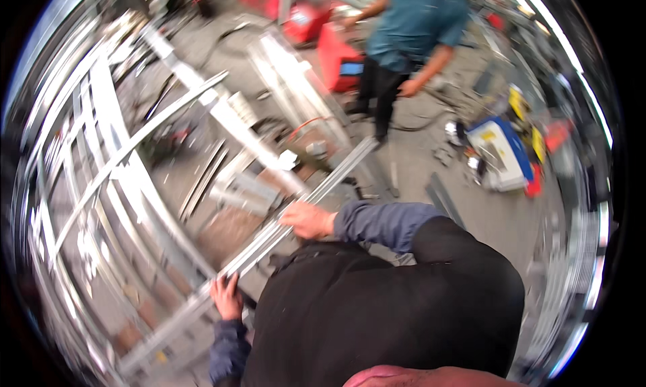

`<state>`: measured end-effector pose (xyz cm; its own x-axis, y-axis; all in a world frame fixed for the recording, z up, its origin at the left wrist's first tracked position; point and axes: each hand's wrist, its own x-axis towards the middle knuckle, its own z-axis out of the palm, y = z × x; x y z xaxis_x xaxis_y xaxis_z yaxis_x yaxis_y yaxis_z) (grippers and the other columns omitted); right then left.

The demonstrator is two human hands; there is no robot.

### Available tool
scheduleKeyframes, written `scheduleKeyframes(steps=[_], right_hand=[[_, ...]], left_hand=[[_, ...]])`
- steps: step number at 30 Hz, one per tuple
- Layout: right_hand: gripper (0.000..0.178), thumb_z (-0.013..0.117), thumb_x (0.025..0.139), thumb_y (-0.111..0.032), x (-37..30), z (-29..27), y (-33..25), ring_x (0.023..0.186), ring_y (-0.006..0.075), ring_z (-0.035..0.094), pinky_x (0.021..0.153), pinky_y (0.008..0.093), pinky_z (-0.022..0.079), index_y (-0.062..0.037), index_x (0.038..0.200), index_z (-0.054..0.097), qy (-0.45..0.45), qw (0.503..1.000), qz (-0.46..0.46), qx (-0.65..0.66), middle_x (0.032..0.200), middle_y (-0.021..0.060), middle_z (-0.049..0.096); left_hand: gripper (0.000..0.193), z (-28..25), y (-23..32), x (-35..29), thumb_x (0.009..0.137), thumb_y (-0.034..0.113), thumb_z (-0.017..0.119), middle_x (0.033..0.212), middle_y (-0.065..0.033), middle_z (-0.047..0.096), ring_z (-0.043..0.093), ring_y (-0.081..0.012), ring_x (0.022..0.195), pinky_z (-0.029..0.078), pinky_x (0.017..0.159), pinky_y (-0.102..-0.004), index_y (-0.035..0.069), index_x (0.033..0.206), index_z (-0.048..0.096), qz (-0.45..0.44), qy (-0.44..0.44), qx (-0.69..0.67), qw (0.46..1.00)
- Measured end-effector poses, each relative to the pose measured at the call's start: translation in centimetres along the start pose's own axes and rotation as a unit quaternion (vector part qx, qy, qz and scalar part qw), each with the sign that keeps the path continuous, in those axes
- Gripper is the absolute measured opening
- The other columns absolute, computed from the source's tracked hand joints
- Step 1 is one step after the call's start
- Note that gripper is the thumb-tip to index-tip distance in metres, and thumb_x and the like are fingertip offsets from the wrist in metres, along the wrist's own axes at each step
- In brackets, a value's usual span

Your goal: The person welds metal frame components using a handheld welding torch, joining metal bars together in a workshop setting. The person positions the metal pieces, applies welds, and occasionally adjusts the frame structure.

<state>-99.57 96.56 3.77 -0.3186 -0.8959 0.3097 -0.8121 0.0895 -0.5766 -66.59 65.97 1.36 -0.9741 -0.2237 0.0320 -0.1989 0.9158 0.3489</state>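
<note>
Long, shiny metal profiles (338, 176) run diagonally in front of my body, from the lower left up to the middle. My right hand (309, 220), in a dark blue-grey sleeve, is closed over them near their middle, with its fingertips curled out of sight. Lower and to the left, my left hand (227, 297) grips the same profiles, its fingers bent over the edge. The profiles look like several lengths side by side; blur hides whether they are joined.
A large metal frame (120, 151) of bars fills the left side. Beyond the profiles stands a person in a teal shirt (414, 27), beside red machines (336, 57). At right sits a white-and-blue box (499, 155) with yellow and red items. Loose metal offcuts (245, 188) and cables litter the floor.
</note>
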Motion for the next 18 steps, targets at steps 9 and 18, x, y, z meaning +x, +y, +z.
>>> scheduleKeyframes(steps=[9,18], right_hand=[[0.050,0.073,0.086,-0.007,6.3,8.2,-7.4,0.125,0.0352,0.063,0.108,0.0468,0.051,-0.0048,0.136,0.068,-0.194,0.978,-0.069,0.045,0.134,0.0126,0.067],[0.058,0.073,0.083,-0.011,7.6,11.7,-10.1,0.125,0.0345,0.060,0.111,0.0474,0.048,0.0011,0.139,0.062,-0.229,0.964,-0.126,-0.046,0.137,0.0152,0.062]], left_hand=[[0.053,0.6,-1.1,-2.2,0.083,0.006,0.073,0.139,-0.0092,0.064,0.055,-0.0338,0.136,0.037,0.124,-0.0557,0.027,0.131,0.077,-0.050,0.077,0.013,0.996],[0.050,1.5,1.6,-2.7,0.087,0.007,0.072,0.146,-0.0065,0.063,0.052,-0.0326,0.144,0.033,0.129,-0.0582,0.030,0.131,0.078,-0.142,0.099,-0.005,0.985]])
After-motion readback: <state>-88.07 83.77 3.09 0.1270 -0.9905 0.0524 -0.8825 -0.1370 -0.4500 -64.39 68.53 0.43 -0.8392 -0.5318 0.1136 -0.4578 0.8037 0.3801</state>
